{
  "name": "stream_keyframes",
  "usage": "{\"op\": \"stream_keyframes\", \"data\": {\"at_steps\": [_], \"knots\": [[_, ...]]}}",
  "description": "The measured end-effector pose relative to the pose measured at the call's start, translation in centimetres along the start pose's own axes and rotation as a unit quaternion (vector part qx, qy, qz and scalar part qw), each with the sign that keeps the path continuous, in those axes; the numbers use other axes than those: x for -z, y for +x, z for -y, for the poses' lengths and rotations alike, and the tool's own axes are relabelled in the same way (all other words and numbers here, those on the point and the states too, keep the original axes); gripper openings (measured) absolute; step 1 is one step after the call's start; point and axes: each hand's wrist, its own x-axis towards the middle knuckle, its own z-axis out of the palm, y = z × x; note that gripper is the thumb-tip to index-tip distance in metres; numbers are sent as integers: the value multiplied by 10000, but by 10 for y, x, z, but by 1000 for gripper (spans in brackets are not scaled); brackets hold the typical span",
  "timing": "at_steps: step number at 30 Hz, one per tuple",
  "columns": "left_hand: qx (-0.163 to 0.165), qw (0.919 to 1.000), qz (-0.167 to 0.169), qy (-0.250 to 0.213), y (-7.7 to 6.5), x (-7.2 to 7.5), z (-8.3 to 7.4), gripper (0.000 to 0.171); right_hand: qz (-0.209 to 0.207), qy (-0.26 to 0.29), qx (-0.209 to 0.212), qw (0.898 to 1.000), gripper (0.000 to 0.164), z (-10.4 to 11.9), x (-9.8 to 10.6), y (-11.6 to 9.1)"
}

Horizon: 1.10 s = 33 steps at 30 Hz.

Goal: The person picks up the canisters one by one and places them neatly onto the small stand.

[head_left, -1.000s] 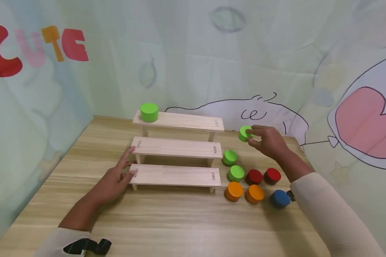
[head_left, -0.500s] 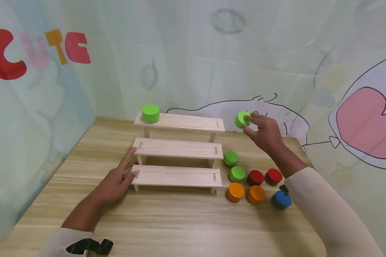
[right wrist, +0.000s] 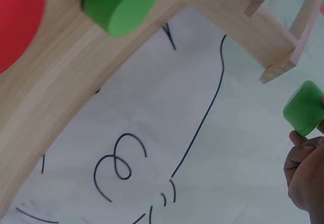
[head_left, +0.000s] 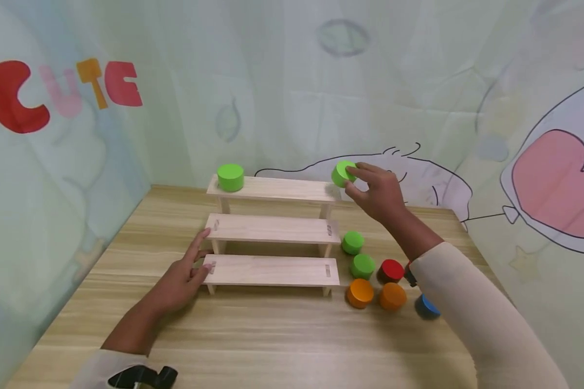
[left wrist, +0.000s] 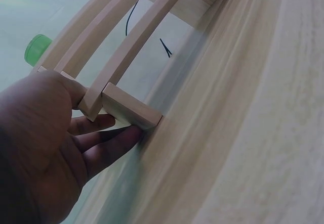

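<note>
A three-step wooden stand (head_left: pixel 272 229) is on the table. My left hand (head_left: pixel 179 281) holds its left end, the thumb on the lowest step's edge; in the left wrist view, other fingers (left wrist: pixel 109 148) touch the leg below. My right hand (head_left: pixel 377 192) pinches a green round block (head_left: pixel 343 173) between thumb and fingers, tilted, in the air by the top step's right end. The right wrist view also has this green block (right wrist: pixel 305 108), apart from the stand. A second green block (head_left: pixel 231 178) sits on the top step's left end.
Right of the stand are two green blocks (head_left: pixel 362 266), two orange blocks (head_left: pixel 360 293), a red block (head_left: pixel 391 271) and a blue block (head_left: pixel 427 307), which the right sleeve (head_left: pixel 472 302) partly covers. A printed cloth backdrop (head_left: pixel 282 81) rises behind the table (head_left: pixel 272 346).
My right hand has raised the green block and carried it left to the top step's right end. My left hand stays on the stand. The head view has shifted slightly.
</note>
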Motion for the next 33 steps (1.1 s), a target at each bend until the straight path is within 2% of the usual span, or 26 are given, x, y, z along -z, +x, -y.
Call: {"op": "stream_keyframes", "data": {"at_steps": [9, 13, 24, 33], "knots": [[89, 10000, 28, 21, 0, 0, 1, 76, -65, 461, 281, 9985, 35, 26, -11, 18], [33, 10000, 2, 55, 1, 0, 1, 76, -34, 722, 356, 9968, 34, 35, -18, 26], [-102, 9997, 55, -201, 0, -1, 4, 75, 526, 1549, -44, 9865, 32, 56, -27, 44], [-76, 9996, 109, -262, -1, 0, 3, 75, 665, 1961, -131, 9782, 30, 69, -40, 49]]}}
